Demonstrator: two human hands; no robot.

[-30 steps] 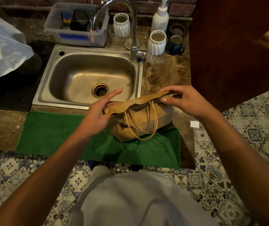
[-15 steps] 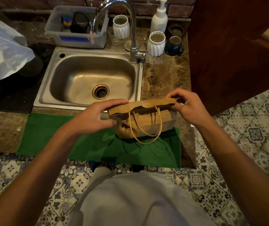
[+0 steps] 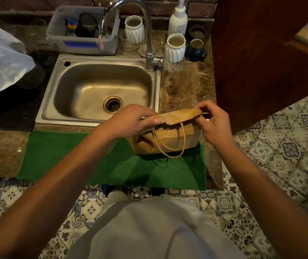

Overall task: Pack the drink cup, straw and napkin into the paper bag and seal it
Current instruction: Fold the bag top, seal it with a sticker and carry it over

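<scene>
Head view shows fingers [image 3: 156,120] of the left hand [image 3: 130,121] pinched shut on the left end of the bag's folded top. The right hand [image 3: 214,121] pinches the right end the same way, thumb under and fingertips on top. I think both hands hold the ends so the fold stays flat and straight while it gets pressed down to close the bag.

The bag [image 3: 168,139] is brown paper. It stands on the right part of a green mat [image 3: 74,157], close to the front edge of the worktop [image 3: 184,86] and just in front of the sink's [image 3: 97,90] right front corner. One string handle [image 3: 170,144] hangs loose down the near side, out of the way of the fold.

The cup, straw and napkin cannot be seen. They are probably inside the bag, since the top is already folded over.

The mat likely keeps the bag dry near the sink. The fold looks almost done, but nothing sticky shows on it yet.
</scene>
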